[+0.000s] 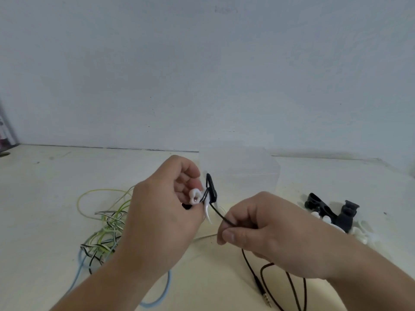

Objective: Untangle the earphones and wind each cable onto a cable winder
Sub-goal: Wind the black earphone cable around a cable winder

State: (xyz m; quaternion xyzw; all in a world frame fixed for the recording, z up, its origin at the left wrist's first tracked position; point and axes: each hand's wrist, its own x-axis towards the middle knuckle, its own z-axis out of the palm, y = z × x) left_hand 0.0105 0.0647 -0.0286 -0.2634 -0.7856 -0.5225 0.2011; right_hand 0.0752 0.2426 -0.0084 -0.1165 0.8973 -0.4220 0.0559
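Over the counter, mid-frame (head view): the left grip [166, 212] is curled round a white cable winder [195, 196] that carries a few turns of black earphone cable [221, 217].
Right grip [265, 227]: thumb and forefinger pinch the black cable just beside the winder, and the short run between the hands is taut.
Loose end: the rest of the cable drops under the right hand onto the counter [45, 187] in a loop and ends in a jack plug [264, 294].
Step, as I judge it: winding the black cable onto the winder.
Doing it well: keep light tension and let the cable slip through the pinch. Lay the turns side by side in the winder's waist. Watch that the loose loop does not snag, and save the plug end for tucking in last.
Count, cables: one black in hand. The tangle [105, 232] at left shows three colours (yellow-green, black-and-white striped, light blue), so probably three more sets.
Count, winders: one in hand. The spare winders [325, 212] at right include two black ones, and the white ones overlap too much to count.
Count, other: one clear plastic box [240, 169] behind the hands.
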